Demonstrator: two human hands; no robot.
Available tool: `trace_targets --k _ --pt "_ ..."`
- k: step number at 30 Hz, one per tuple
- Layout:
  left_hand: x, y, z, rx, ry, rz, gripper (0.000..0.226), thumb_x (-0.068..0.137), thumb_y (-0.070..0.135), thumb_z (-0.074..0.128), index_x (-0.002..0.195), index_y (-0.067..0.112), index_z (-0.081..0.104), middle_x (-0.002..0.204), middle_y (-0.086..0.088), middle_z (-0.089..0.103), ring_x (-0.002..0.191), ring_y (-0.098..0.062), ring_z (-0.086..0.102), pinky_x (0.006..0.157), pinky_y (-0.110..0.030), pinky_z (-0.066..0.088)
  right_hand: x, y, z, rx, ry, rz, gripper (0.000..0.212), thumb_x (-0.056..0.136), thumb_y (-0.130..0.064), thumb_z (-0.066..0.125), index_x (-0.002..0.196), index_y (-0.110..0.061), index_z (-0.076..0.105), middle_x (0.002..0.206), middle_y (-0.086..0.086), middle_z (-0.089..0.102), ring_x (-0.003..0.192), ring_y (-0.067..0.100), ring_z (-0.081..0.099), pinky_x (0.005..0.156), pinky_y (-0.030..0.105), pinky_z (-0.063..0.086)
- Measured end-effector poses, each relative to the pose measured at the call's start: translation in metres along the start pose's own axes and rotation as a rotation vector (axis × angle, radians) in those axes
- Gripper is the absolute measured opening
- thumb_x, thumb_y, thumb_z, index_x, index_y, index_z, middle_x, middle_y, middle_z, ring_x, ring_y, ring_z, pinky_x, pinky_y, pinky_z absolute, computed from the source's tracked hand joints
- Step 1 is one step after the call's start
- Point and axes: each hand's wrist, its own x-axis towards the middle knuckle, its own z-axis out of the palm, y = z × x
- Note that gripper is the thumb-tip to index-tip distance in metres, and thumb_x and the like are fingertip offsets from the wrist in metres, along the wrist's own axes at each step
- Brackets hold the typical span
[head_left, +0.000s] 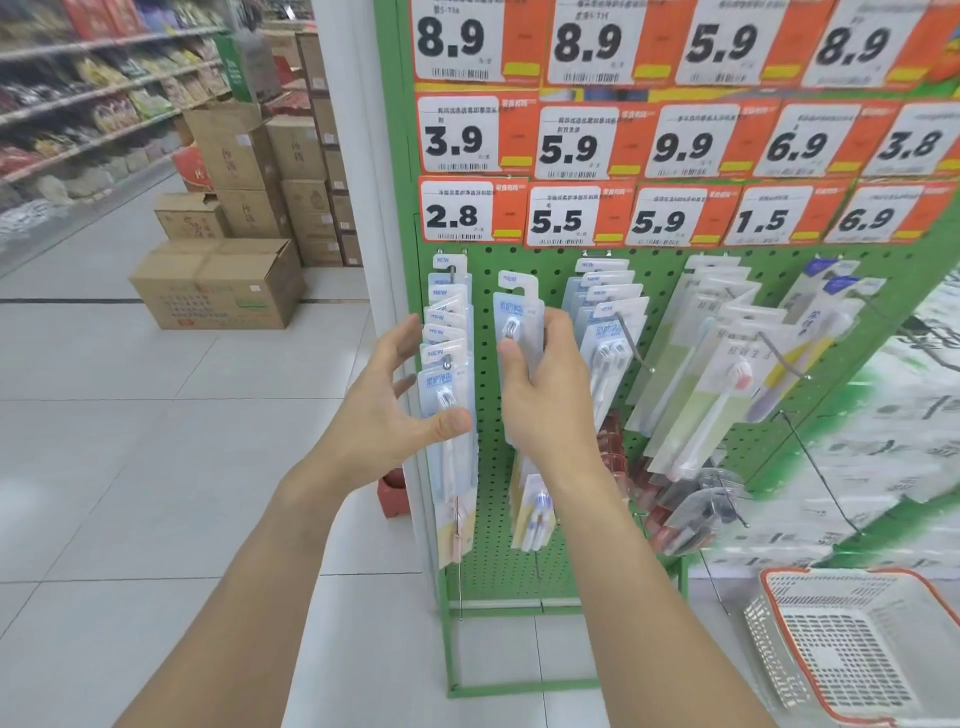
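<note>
A green pegboard rack (488, 467) carries rows of packaged toothbrushes on hooks. My right hand (545, 395) grips one toothbrush pack (519, 312) in front of the second column, thumb on its front and fingers behind it. My left hand (384, 410) is spread next to the leftmost stack of toothbrush packs (447, 338); its thumb touches the front pack and its fingers reach behind the stack at the rack's left edge. More packs hang to the right (605, 322).
Price tags (457, 215) cover the upper board. A white and orange shopping basket (779, 613) sits on the floor at lower right. Cardboard boxes (218, 283) are stacked on the tiled aisle at left, beside stocked shelves (93, 104).
</note>
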Motion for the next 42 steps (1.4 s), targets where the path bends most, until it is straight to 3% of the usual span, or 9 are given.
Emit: trace_targets --k 3,9,12,18,22,25,30,36,42 --pt "0.003 0.003 0.002 -0.04 0.013 0.005 0.131 0.048 0.079 0.083 0.155 0.026 0.03 0.152 0.015 0.046 0.144 -0.005 0.039 0.119 -0.049 0.033 0.015 -0.001 0.008 0.089 0.021 0.04 0.013 0.103 -0.02 0.054 0.116 -0.022 0.053 0.097 -0.018 0.059 0.092 0.005 0.056 0.071 0.008 0.039" --pt "0.005 0.005 0.01 -0.075 0.032 0.002 0.125 0.05 0.066 0.091 0.153 0.027 0.032 0.148 0.016 0.05 0.14 -0.005 0.044 0.118 -0.047 0.036 0.031 0.009 0.022 0.243 0.032 0.184 0.02 0.098 -0.018 0.062 0.118 -0.024 0.061 0.111 -0.01 0.07 0.108 0.011 0.064 0.096 0.036 0.051" --pt "0.006 0.003 0.012 -0.057 0.048 -0.011 0.115 0.057 0.048 0.093 0.152 0.029 0.031 0.146 0.014 0.051 0.138 -0.009 0.048 0.116 -0.049 0.039 0.039 0.015 0.02 0.272 -0.037 0.195 0.02 0.096 -0.015 0.066 0.114 -0.023 0.065 0.11 -0.006 0.074 0.105 0.013 0.069 0.097 0.045 0.055" --pt "0.014 0.0 0.012 -0.07 0.05 0.0 0.112 0.055 0.042 0.094 0.15 0.032 0.035 0.141 0.012 0.056 0.13 -0.009 0.055 0.112 -0.047 0.044 0.05 0.015 0.012 0.163 -0.206 0.086 0.025 0.098 -0.016 0.066 0.121 -0.023 0.067 0.112 -0.012 0.074 0.102 0.001 0.068 0.096 0.031 0.054" --pt "0.018 -0.004 0.01 -0.091 0.048 0.0 0.109 0.053 0.04 0.095 0.146 0.031 0.039 0.137 0.011 0.06 0.124 -0.009 0.06 0.104 -0.037 0.051 0.055 0.018 0.008 0.18 -0.245 0.015 0.027 0.096 -0.012 0.068 0.123 -0.015 0.068 0.113 -0.011 0.074 0.104 0.0 0.068 0.089 0.017 0.052" --pt "0.02 -0.005 0.009 -0.131 0.041 -0.009 0.105 0.055 0.034 0.095 0.145 0.028 0.041 0.136 0.007 0.062 0.121 -0.012 0.063 0.095 -0.031 0.054 0.057 0.022 0.007 0.187 -0.27 -0.001 0.026 0.096 -0.014 0.068 0.122 -0.015 0.07 0.113 -0.008 0.075 0.104 0.007 0.07 0.09 0.023 0.054" --pt "0.024 -0.008 0.01 -0.129 0.009 -0.04 0.101 0.054 0.04 0.096 0.139 0.023 0.044 0.129 0.005 0.065 0.118 -0.017 0.065 0.095 -0.039 0.055 0.061 0.026 0.008 0.179 -0.306 -0.019 0.028 0.097 -0.016 0.067 0.125 -0.014 0.068 0.118 -0.007 0.074 0.108 0.008 0.069 0.095 0.027 0.055" --pt "0.026 -0.007 0.01 -0.121 -0.013 -0.042 0.099 0.053 0.042 0.093 0.137 0.028 0.043 0.125 0.009 0.064 0.114 -0.011 0.065 0.086 -0.026 0.053 0.066 0.027 0.004 0.178 -0.337 -0.03 0.031 0.097 -0.017 0.067 0.128 -0.013 0.065 0.123 -0.005 0.072 0.117 0.011 0.066 0.105 0.042 0.05" --pt "0.027 -0.007 0.011 -0.155 -0.046 -0.03 0.102 0.055 0.036 0.09 0.143 0.022 0.039 0.112 0.029 0.064 0.105 0.003 0.064 0.081 -0.015 0.051 0.071 0.023 0.008 0.058 -0.368 -0.025 0.035 0.101 -0.02 0.062 0.136 -0.024 0.058 0.127 -0.014 0.067 0.12 0.004 0.06 0.109 0.038 0.046"
